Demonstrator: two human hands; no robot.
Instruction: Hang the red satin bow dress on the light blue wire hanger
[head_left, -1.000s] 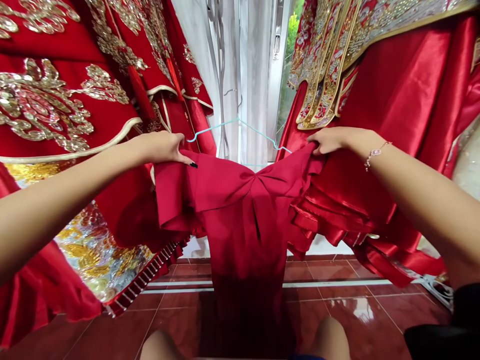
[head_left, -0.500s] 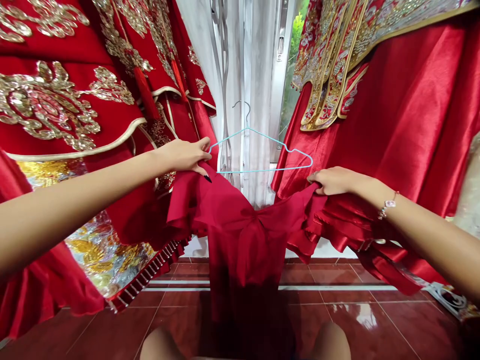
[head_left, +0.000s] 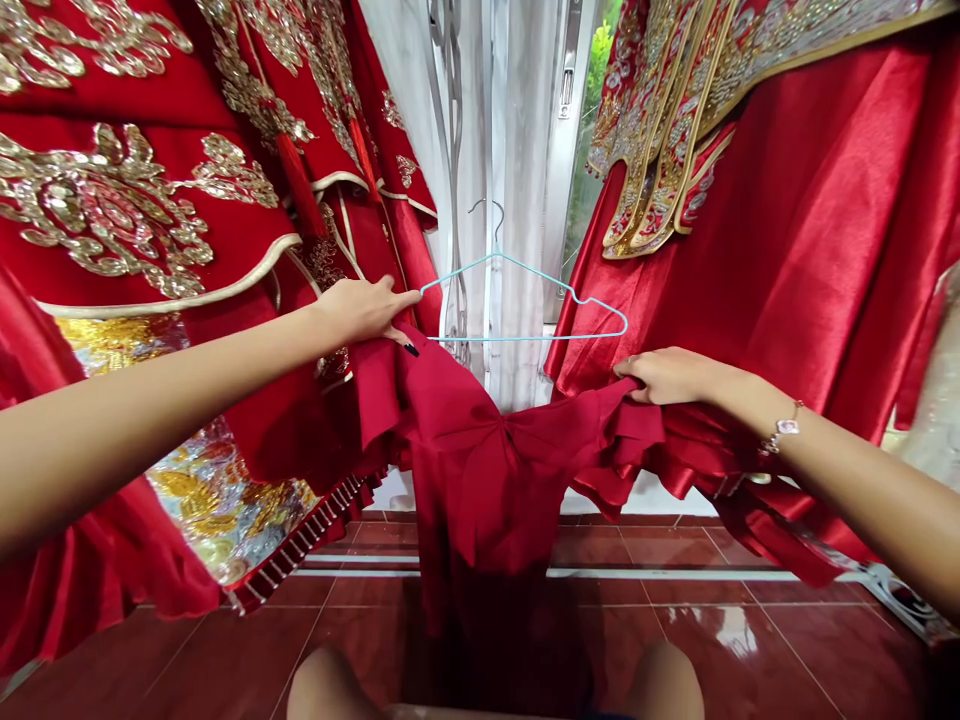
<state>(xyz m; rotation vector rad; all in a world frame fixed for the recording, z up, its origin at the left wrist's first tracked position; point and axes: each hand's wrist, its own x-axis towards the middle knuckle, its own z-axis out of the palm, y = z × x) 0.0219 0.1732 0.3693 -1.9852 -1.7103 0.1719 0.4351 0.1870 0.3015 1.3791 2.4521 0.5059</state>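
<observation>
Both the left grip (head_left: pixel 364 312) and right grip (head_left: pixel 667 376) are closed on a red dress (head_left: pixel 487 480). A blue wire hanger (head_left: pixel 525 339) hangs between them.

dress (head_left: pixel 487 480): matt smooth red cloth; hanger (head_left: pixel 525 338): coated wire (prob. plastic); robe (head_left: pixel 787 230): glossy satin; floor tiles (head_left: pixel 712 630): polished, shiny.

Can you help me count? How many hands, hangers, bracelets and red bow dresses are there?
Hands: 2 (left hand, right hand)
Light blue wire hangers: 1
Bracelets: 1
Red bow dresses: 1
Total: 5
</observation>
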